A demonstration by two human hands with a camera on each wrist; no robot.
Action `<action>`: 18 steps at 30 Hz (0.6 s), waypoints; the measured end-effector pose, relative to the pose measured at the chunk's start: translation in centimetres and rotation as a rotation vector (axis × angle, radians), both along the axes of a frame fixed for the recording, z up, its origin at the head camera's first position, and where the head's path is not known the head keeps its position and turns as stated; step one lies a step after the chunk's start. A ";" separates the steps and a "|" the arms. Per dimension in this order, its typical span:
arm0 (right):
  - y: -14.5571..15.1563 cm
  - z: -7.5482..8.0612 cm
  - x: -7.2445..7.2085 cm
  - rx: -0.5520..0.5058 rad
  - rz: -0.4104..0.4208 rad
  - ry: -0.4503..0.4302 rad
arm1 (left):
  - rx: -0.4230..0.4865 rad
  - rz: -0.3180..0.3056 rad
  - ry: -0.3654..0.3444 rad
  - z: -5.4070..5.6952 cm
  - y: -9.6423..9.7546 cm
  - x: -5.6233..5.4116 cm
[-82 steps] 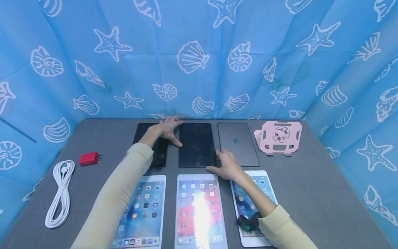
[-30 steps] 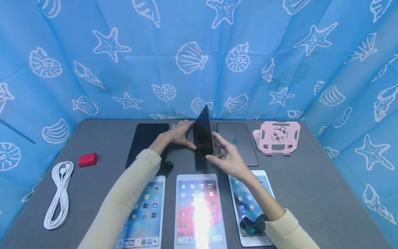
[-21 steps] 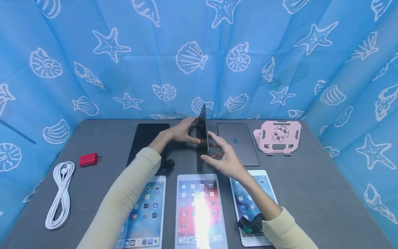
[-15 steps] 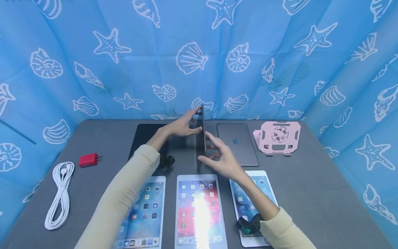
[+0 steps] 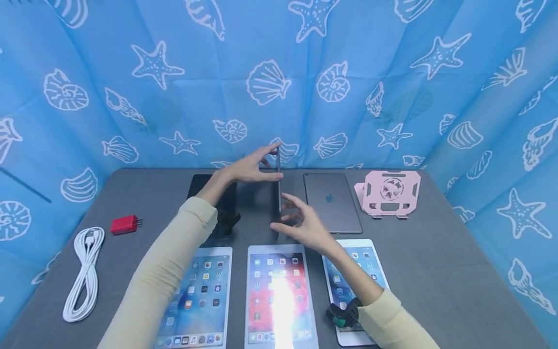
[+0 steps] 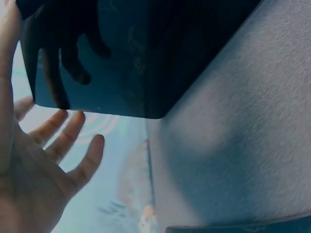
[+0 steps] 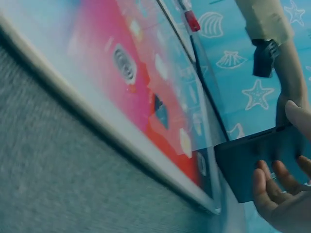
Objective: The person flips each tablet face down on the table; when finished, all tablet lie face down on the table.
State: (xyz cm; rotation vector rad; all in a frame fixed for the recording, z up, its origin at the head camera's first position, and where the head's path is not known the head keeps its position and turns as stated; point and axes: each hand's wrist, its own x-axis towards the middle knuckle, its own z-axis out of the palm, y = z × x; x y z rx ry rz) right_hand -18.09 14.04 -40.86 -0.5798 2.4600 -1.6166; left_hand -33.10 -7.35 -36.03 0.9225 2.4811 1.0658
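Observation:
A black-screened tablet [image 5: 279,194] stands on its long edge, nearly edge-on in the head view. My left hand [image 5: 253,167] grips its far end, thumb on the screen side and fingers reaching round the top corner. In the left wrist view the dark screen [image 6: 126,87] mirrors that hand, with several fingers at its edge. My right hand [image 5: 307,228] holds the near end, thumb at the lower corner and fingers against the back. The tablet's grey back [image 7: 248,165] faces those curled fingers in the right wrist view.
A second black tablet [image 5: 198,186] lies partly under my left forearm; a grey tablet [image 5: 331,203] lies face down beside a pink stand [image 5: 392,194]. Nearer are three white tablets, the middle one [image 5: 261,300] lit red. A red charger [image 5: 124,224] and white cable [image 5: 87,276] lie left.
The tablet has gone from lying flat to upright on its edge and has shifted slightly left. Both hands took hold of it, and the left hand has risen along its far end.

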 end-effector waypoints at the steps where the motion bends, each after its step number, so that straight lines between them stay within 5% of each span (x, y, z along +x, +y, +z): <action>1: 0.0 -0.2 0.0 0.008 0.003 -0.028 | -0.013 0.000 -0.001 0.1 -0.1 0.0; 9: -0.1 -1.4 -0.1 0.109 0.021 -0.197 | -0.039 -0.018 -0.064 0.9 -1.6 0.0; 18: -0.9 -1.8 0.1 0.198 -0.019 -0.156 | 0.005 -0.020 -0.177 1.4 -2.9 -0.2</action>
